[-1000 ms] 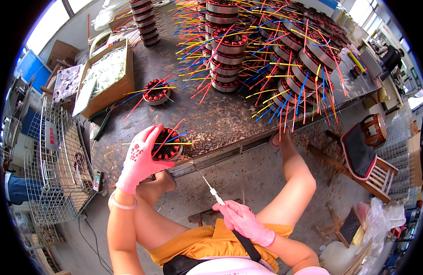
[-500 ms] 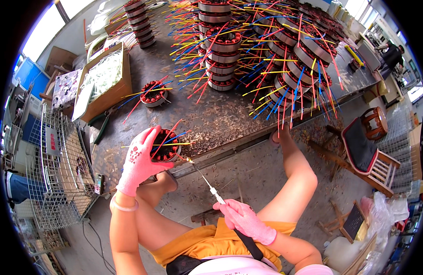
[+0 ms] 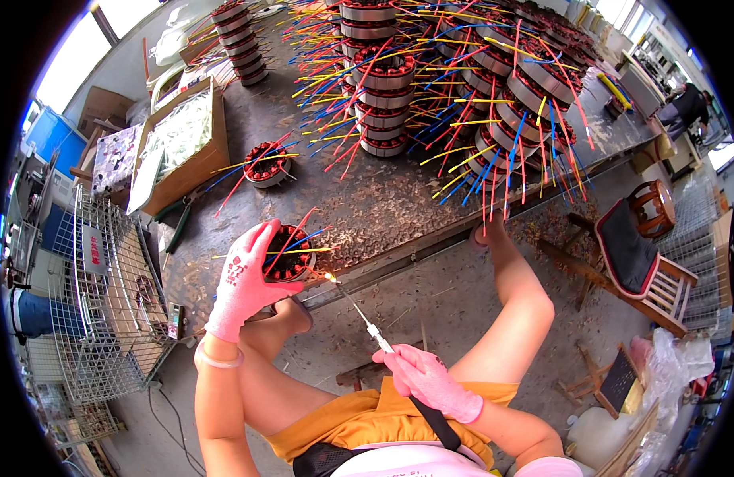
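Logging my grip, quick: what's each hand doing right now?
Left hand: thumb and fingers spread around the wire-wound ring, holding it.
Right hand: closed, holding the thin tool with a white section.

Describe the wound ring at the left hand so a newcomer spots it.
Start at the dark table and follow its near edge left. There the pink-gloved left hand curves around a wound ring with red, blue and yellow wires. Unlike the lone ring behind it and the stacked rings, this has a hand on it.
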{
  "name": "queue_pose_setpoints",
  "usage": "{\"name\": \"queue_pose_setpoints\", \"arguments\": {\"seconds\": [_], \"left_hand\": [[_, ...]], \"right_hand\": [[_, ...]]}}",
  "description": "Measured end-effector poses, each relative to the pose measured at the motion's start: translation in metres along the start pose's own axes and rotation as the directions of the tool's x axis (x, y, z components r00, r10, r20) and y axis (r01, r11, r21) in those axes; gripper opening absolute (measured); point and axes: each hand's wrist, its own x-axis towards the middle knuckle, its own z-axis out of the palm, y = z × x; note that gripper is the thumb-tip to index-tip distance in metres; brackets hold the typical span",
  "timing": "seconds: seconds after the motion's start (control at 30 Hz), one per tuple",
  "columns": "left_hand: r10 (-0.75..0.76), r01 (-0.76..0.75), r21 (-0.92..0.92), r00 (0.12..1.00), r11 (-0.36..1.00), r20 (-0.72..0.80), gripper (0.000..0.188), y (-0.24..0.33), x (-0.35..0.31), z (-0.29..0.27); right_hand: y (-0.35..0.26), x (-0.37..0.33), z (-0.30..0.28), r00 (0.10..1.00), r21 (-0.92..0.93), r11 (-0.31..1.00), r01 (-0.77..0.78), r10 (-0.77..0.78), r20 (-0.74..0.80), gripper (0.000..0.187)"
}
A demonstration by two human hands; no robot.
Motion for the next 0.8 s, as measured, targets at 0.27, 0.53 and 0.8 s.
{"name": "queue_pose_setpoints", "arguments": {"seconds": [0.27,0.53,0.8], "left_hand": [[0.007,-0.007,-0.004,1.000,1.000,-0.003,0.100,-0.001,0.000,0.000],[0.008,-0.008,-0.036,1.000,0.999,-0.002,0.099,-0.001,0.003,0.002],[0.027,-0.027,-0.037,1.000,0.999,-0.004,0.099,0.000,0.005,0.005]], "right_hand": [[0.001,0.001,-0.002,1.000,-0.031,1.000,0.002,-0.002,0.001,0.029],[0.011,0.003,-0.003,0.999,0.019,0.999,0.037,-0.037,0.003,0.031],[-0.001,-0.001,-0.003,1.000,0.016,1.000,-0.017,0.017,-0.013,0.029]]}}
